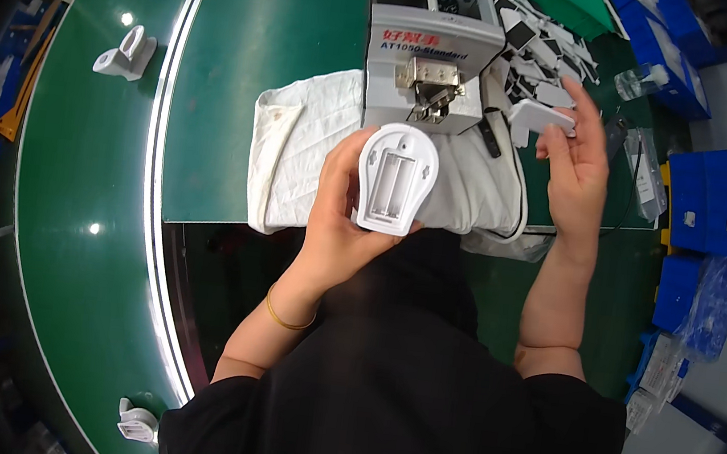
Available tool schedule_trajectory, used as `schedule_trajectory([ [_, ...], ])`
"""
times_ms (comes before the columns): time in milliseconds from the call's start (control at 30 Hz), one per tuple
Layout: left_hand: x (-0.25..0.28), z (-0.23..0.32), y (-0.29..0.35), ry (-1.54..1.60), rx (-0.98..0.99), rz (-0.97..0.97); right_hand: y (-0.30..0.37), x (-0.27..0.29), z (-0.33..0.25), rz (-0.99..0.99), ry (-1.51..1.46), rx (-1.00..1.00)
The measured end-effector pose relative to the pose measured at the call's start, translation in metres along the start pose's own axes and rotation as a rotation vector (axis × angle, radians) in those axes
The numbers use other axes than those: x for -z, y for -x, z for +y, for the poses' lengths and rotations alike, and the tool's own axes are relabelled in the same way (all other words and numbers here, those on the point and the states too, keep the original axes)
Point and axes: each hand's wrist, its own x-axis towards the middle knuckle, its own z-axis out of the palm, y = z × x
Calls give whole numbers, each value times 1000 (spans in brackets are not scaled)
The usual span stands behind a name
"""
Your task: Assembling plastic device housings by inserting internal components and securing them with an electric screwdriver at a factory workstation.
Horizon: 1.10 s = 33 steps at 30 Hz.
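My left hand (336,233) grips a white plastic housing (394,181) from its left side and below. The housing is rounded at one end, and its uncovered battery compartment faces up with no batteries in it. Out to the right, my right hand (576,184) pinches a flat white plastic cover (537,119) between thumb and fingers. This cover is held at the near edge of a heap of white and black flat pieces (535,58). A grey bench machine (429,46) with a metal head stands just beyond the housing.
White cloth (300,153) lies under and around the machine. Left of the bench runs a green conveyor belt (75,239), carrying a white device (127,57) and, nearer me, another white housing (137,422). Blue bins (715,209) line the right side. A clear bag (647,174) lies right of my right hand.
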Motion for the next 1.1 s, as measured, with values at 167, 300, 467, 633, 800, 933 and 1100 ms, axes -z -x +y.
schedule_trajectory([
  [167, 4, 2, 2, -263, -107, 9, 25, -33, -34, -229, -236, -15],
  [300, 3, 5, 5, -328, -106, 9, 33, -53, -37, -383, -143, -38],
  [467, 5, 10, 8, -365, -132, 22, 40, -60, -33, -429, -164, -143],
  [633, 6, 8, 10, -364, -167, 9, 42, -58, -31, -524, 32, -49],
  [800, 7, 6, 12, -353, -178, 9, 40, -65, -23, -450, 349, 252],
  [933, 14, 16, 15, -116, -44, -116, 46, -72, -15, -387, -371, -351],
  [1100, 8, 21, 18, 342, 236, -23, 50, -74, -9, -463, -352, -267],
])
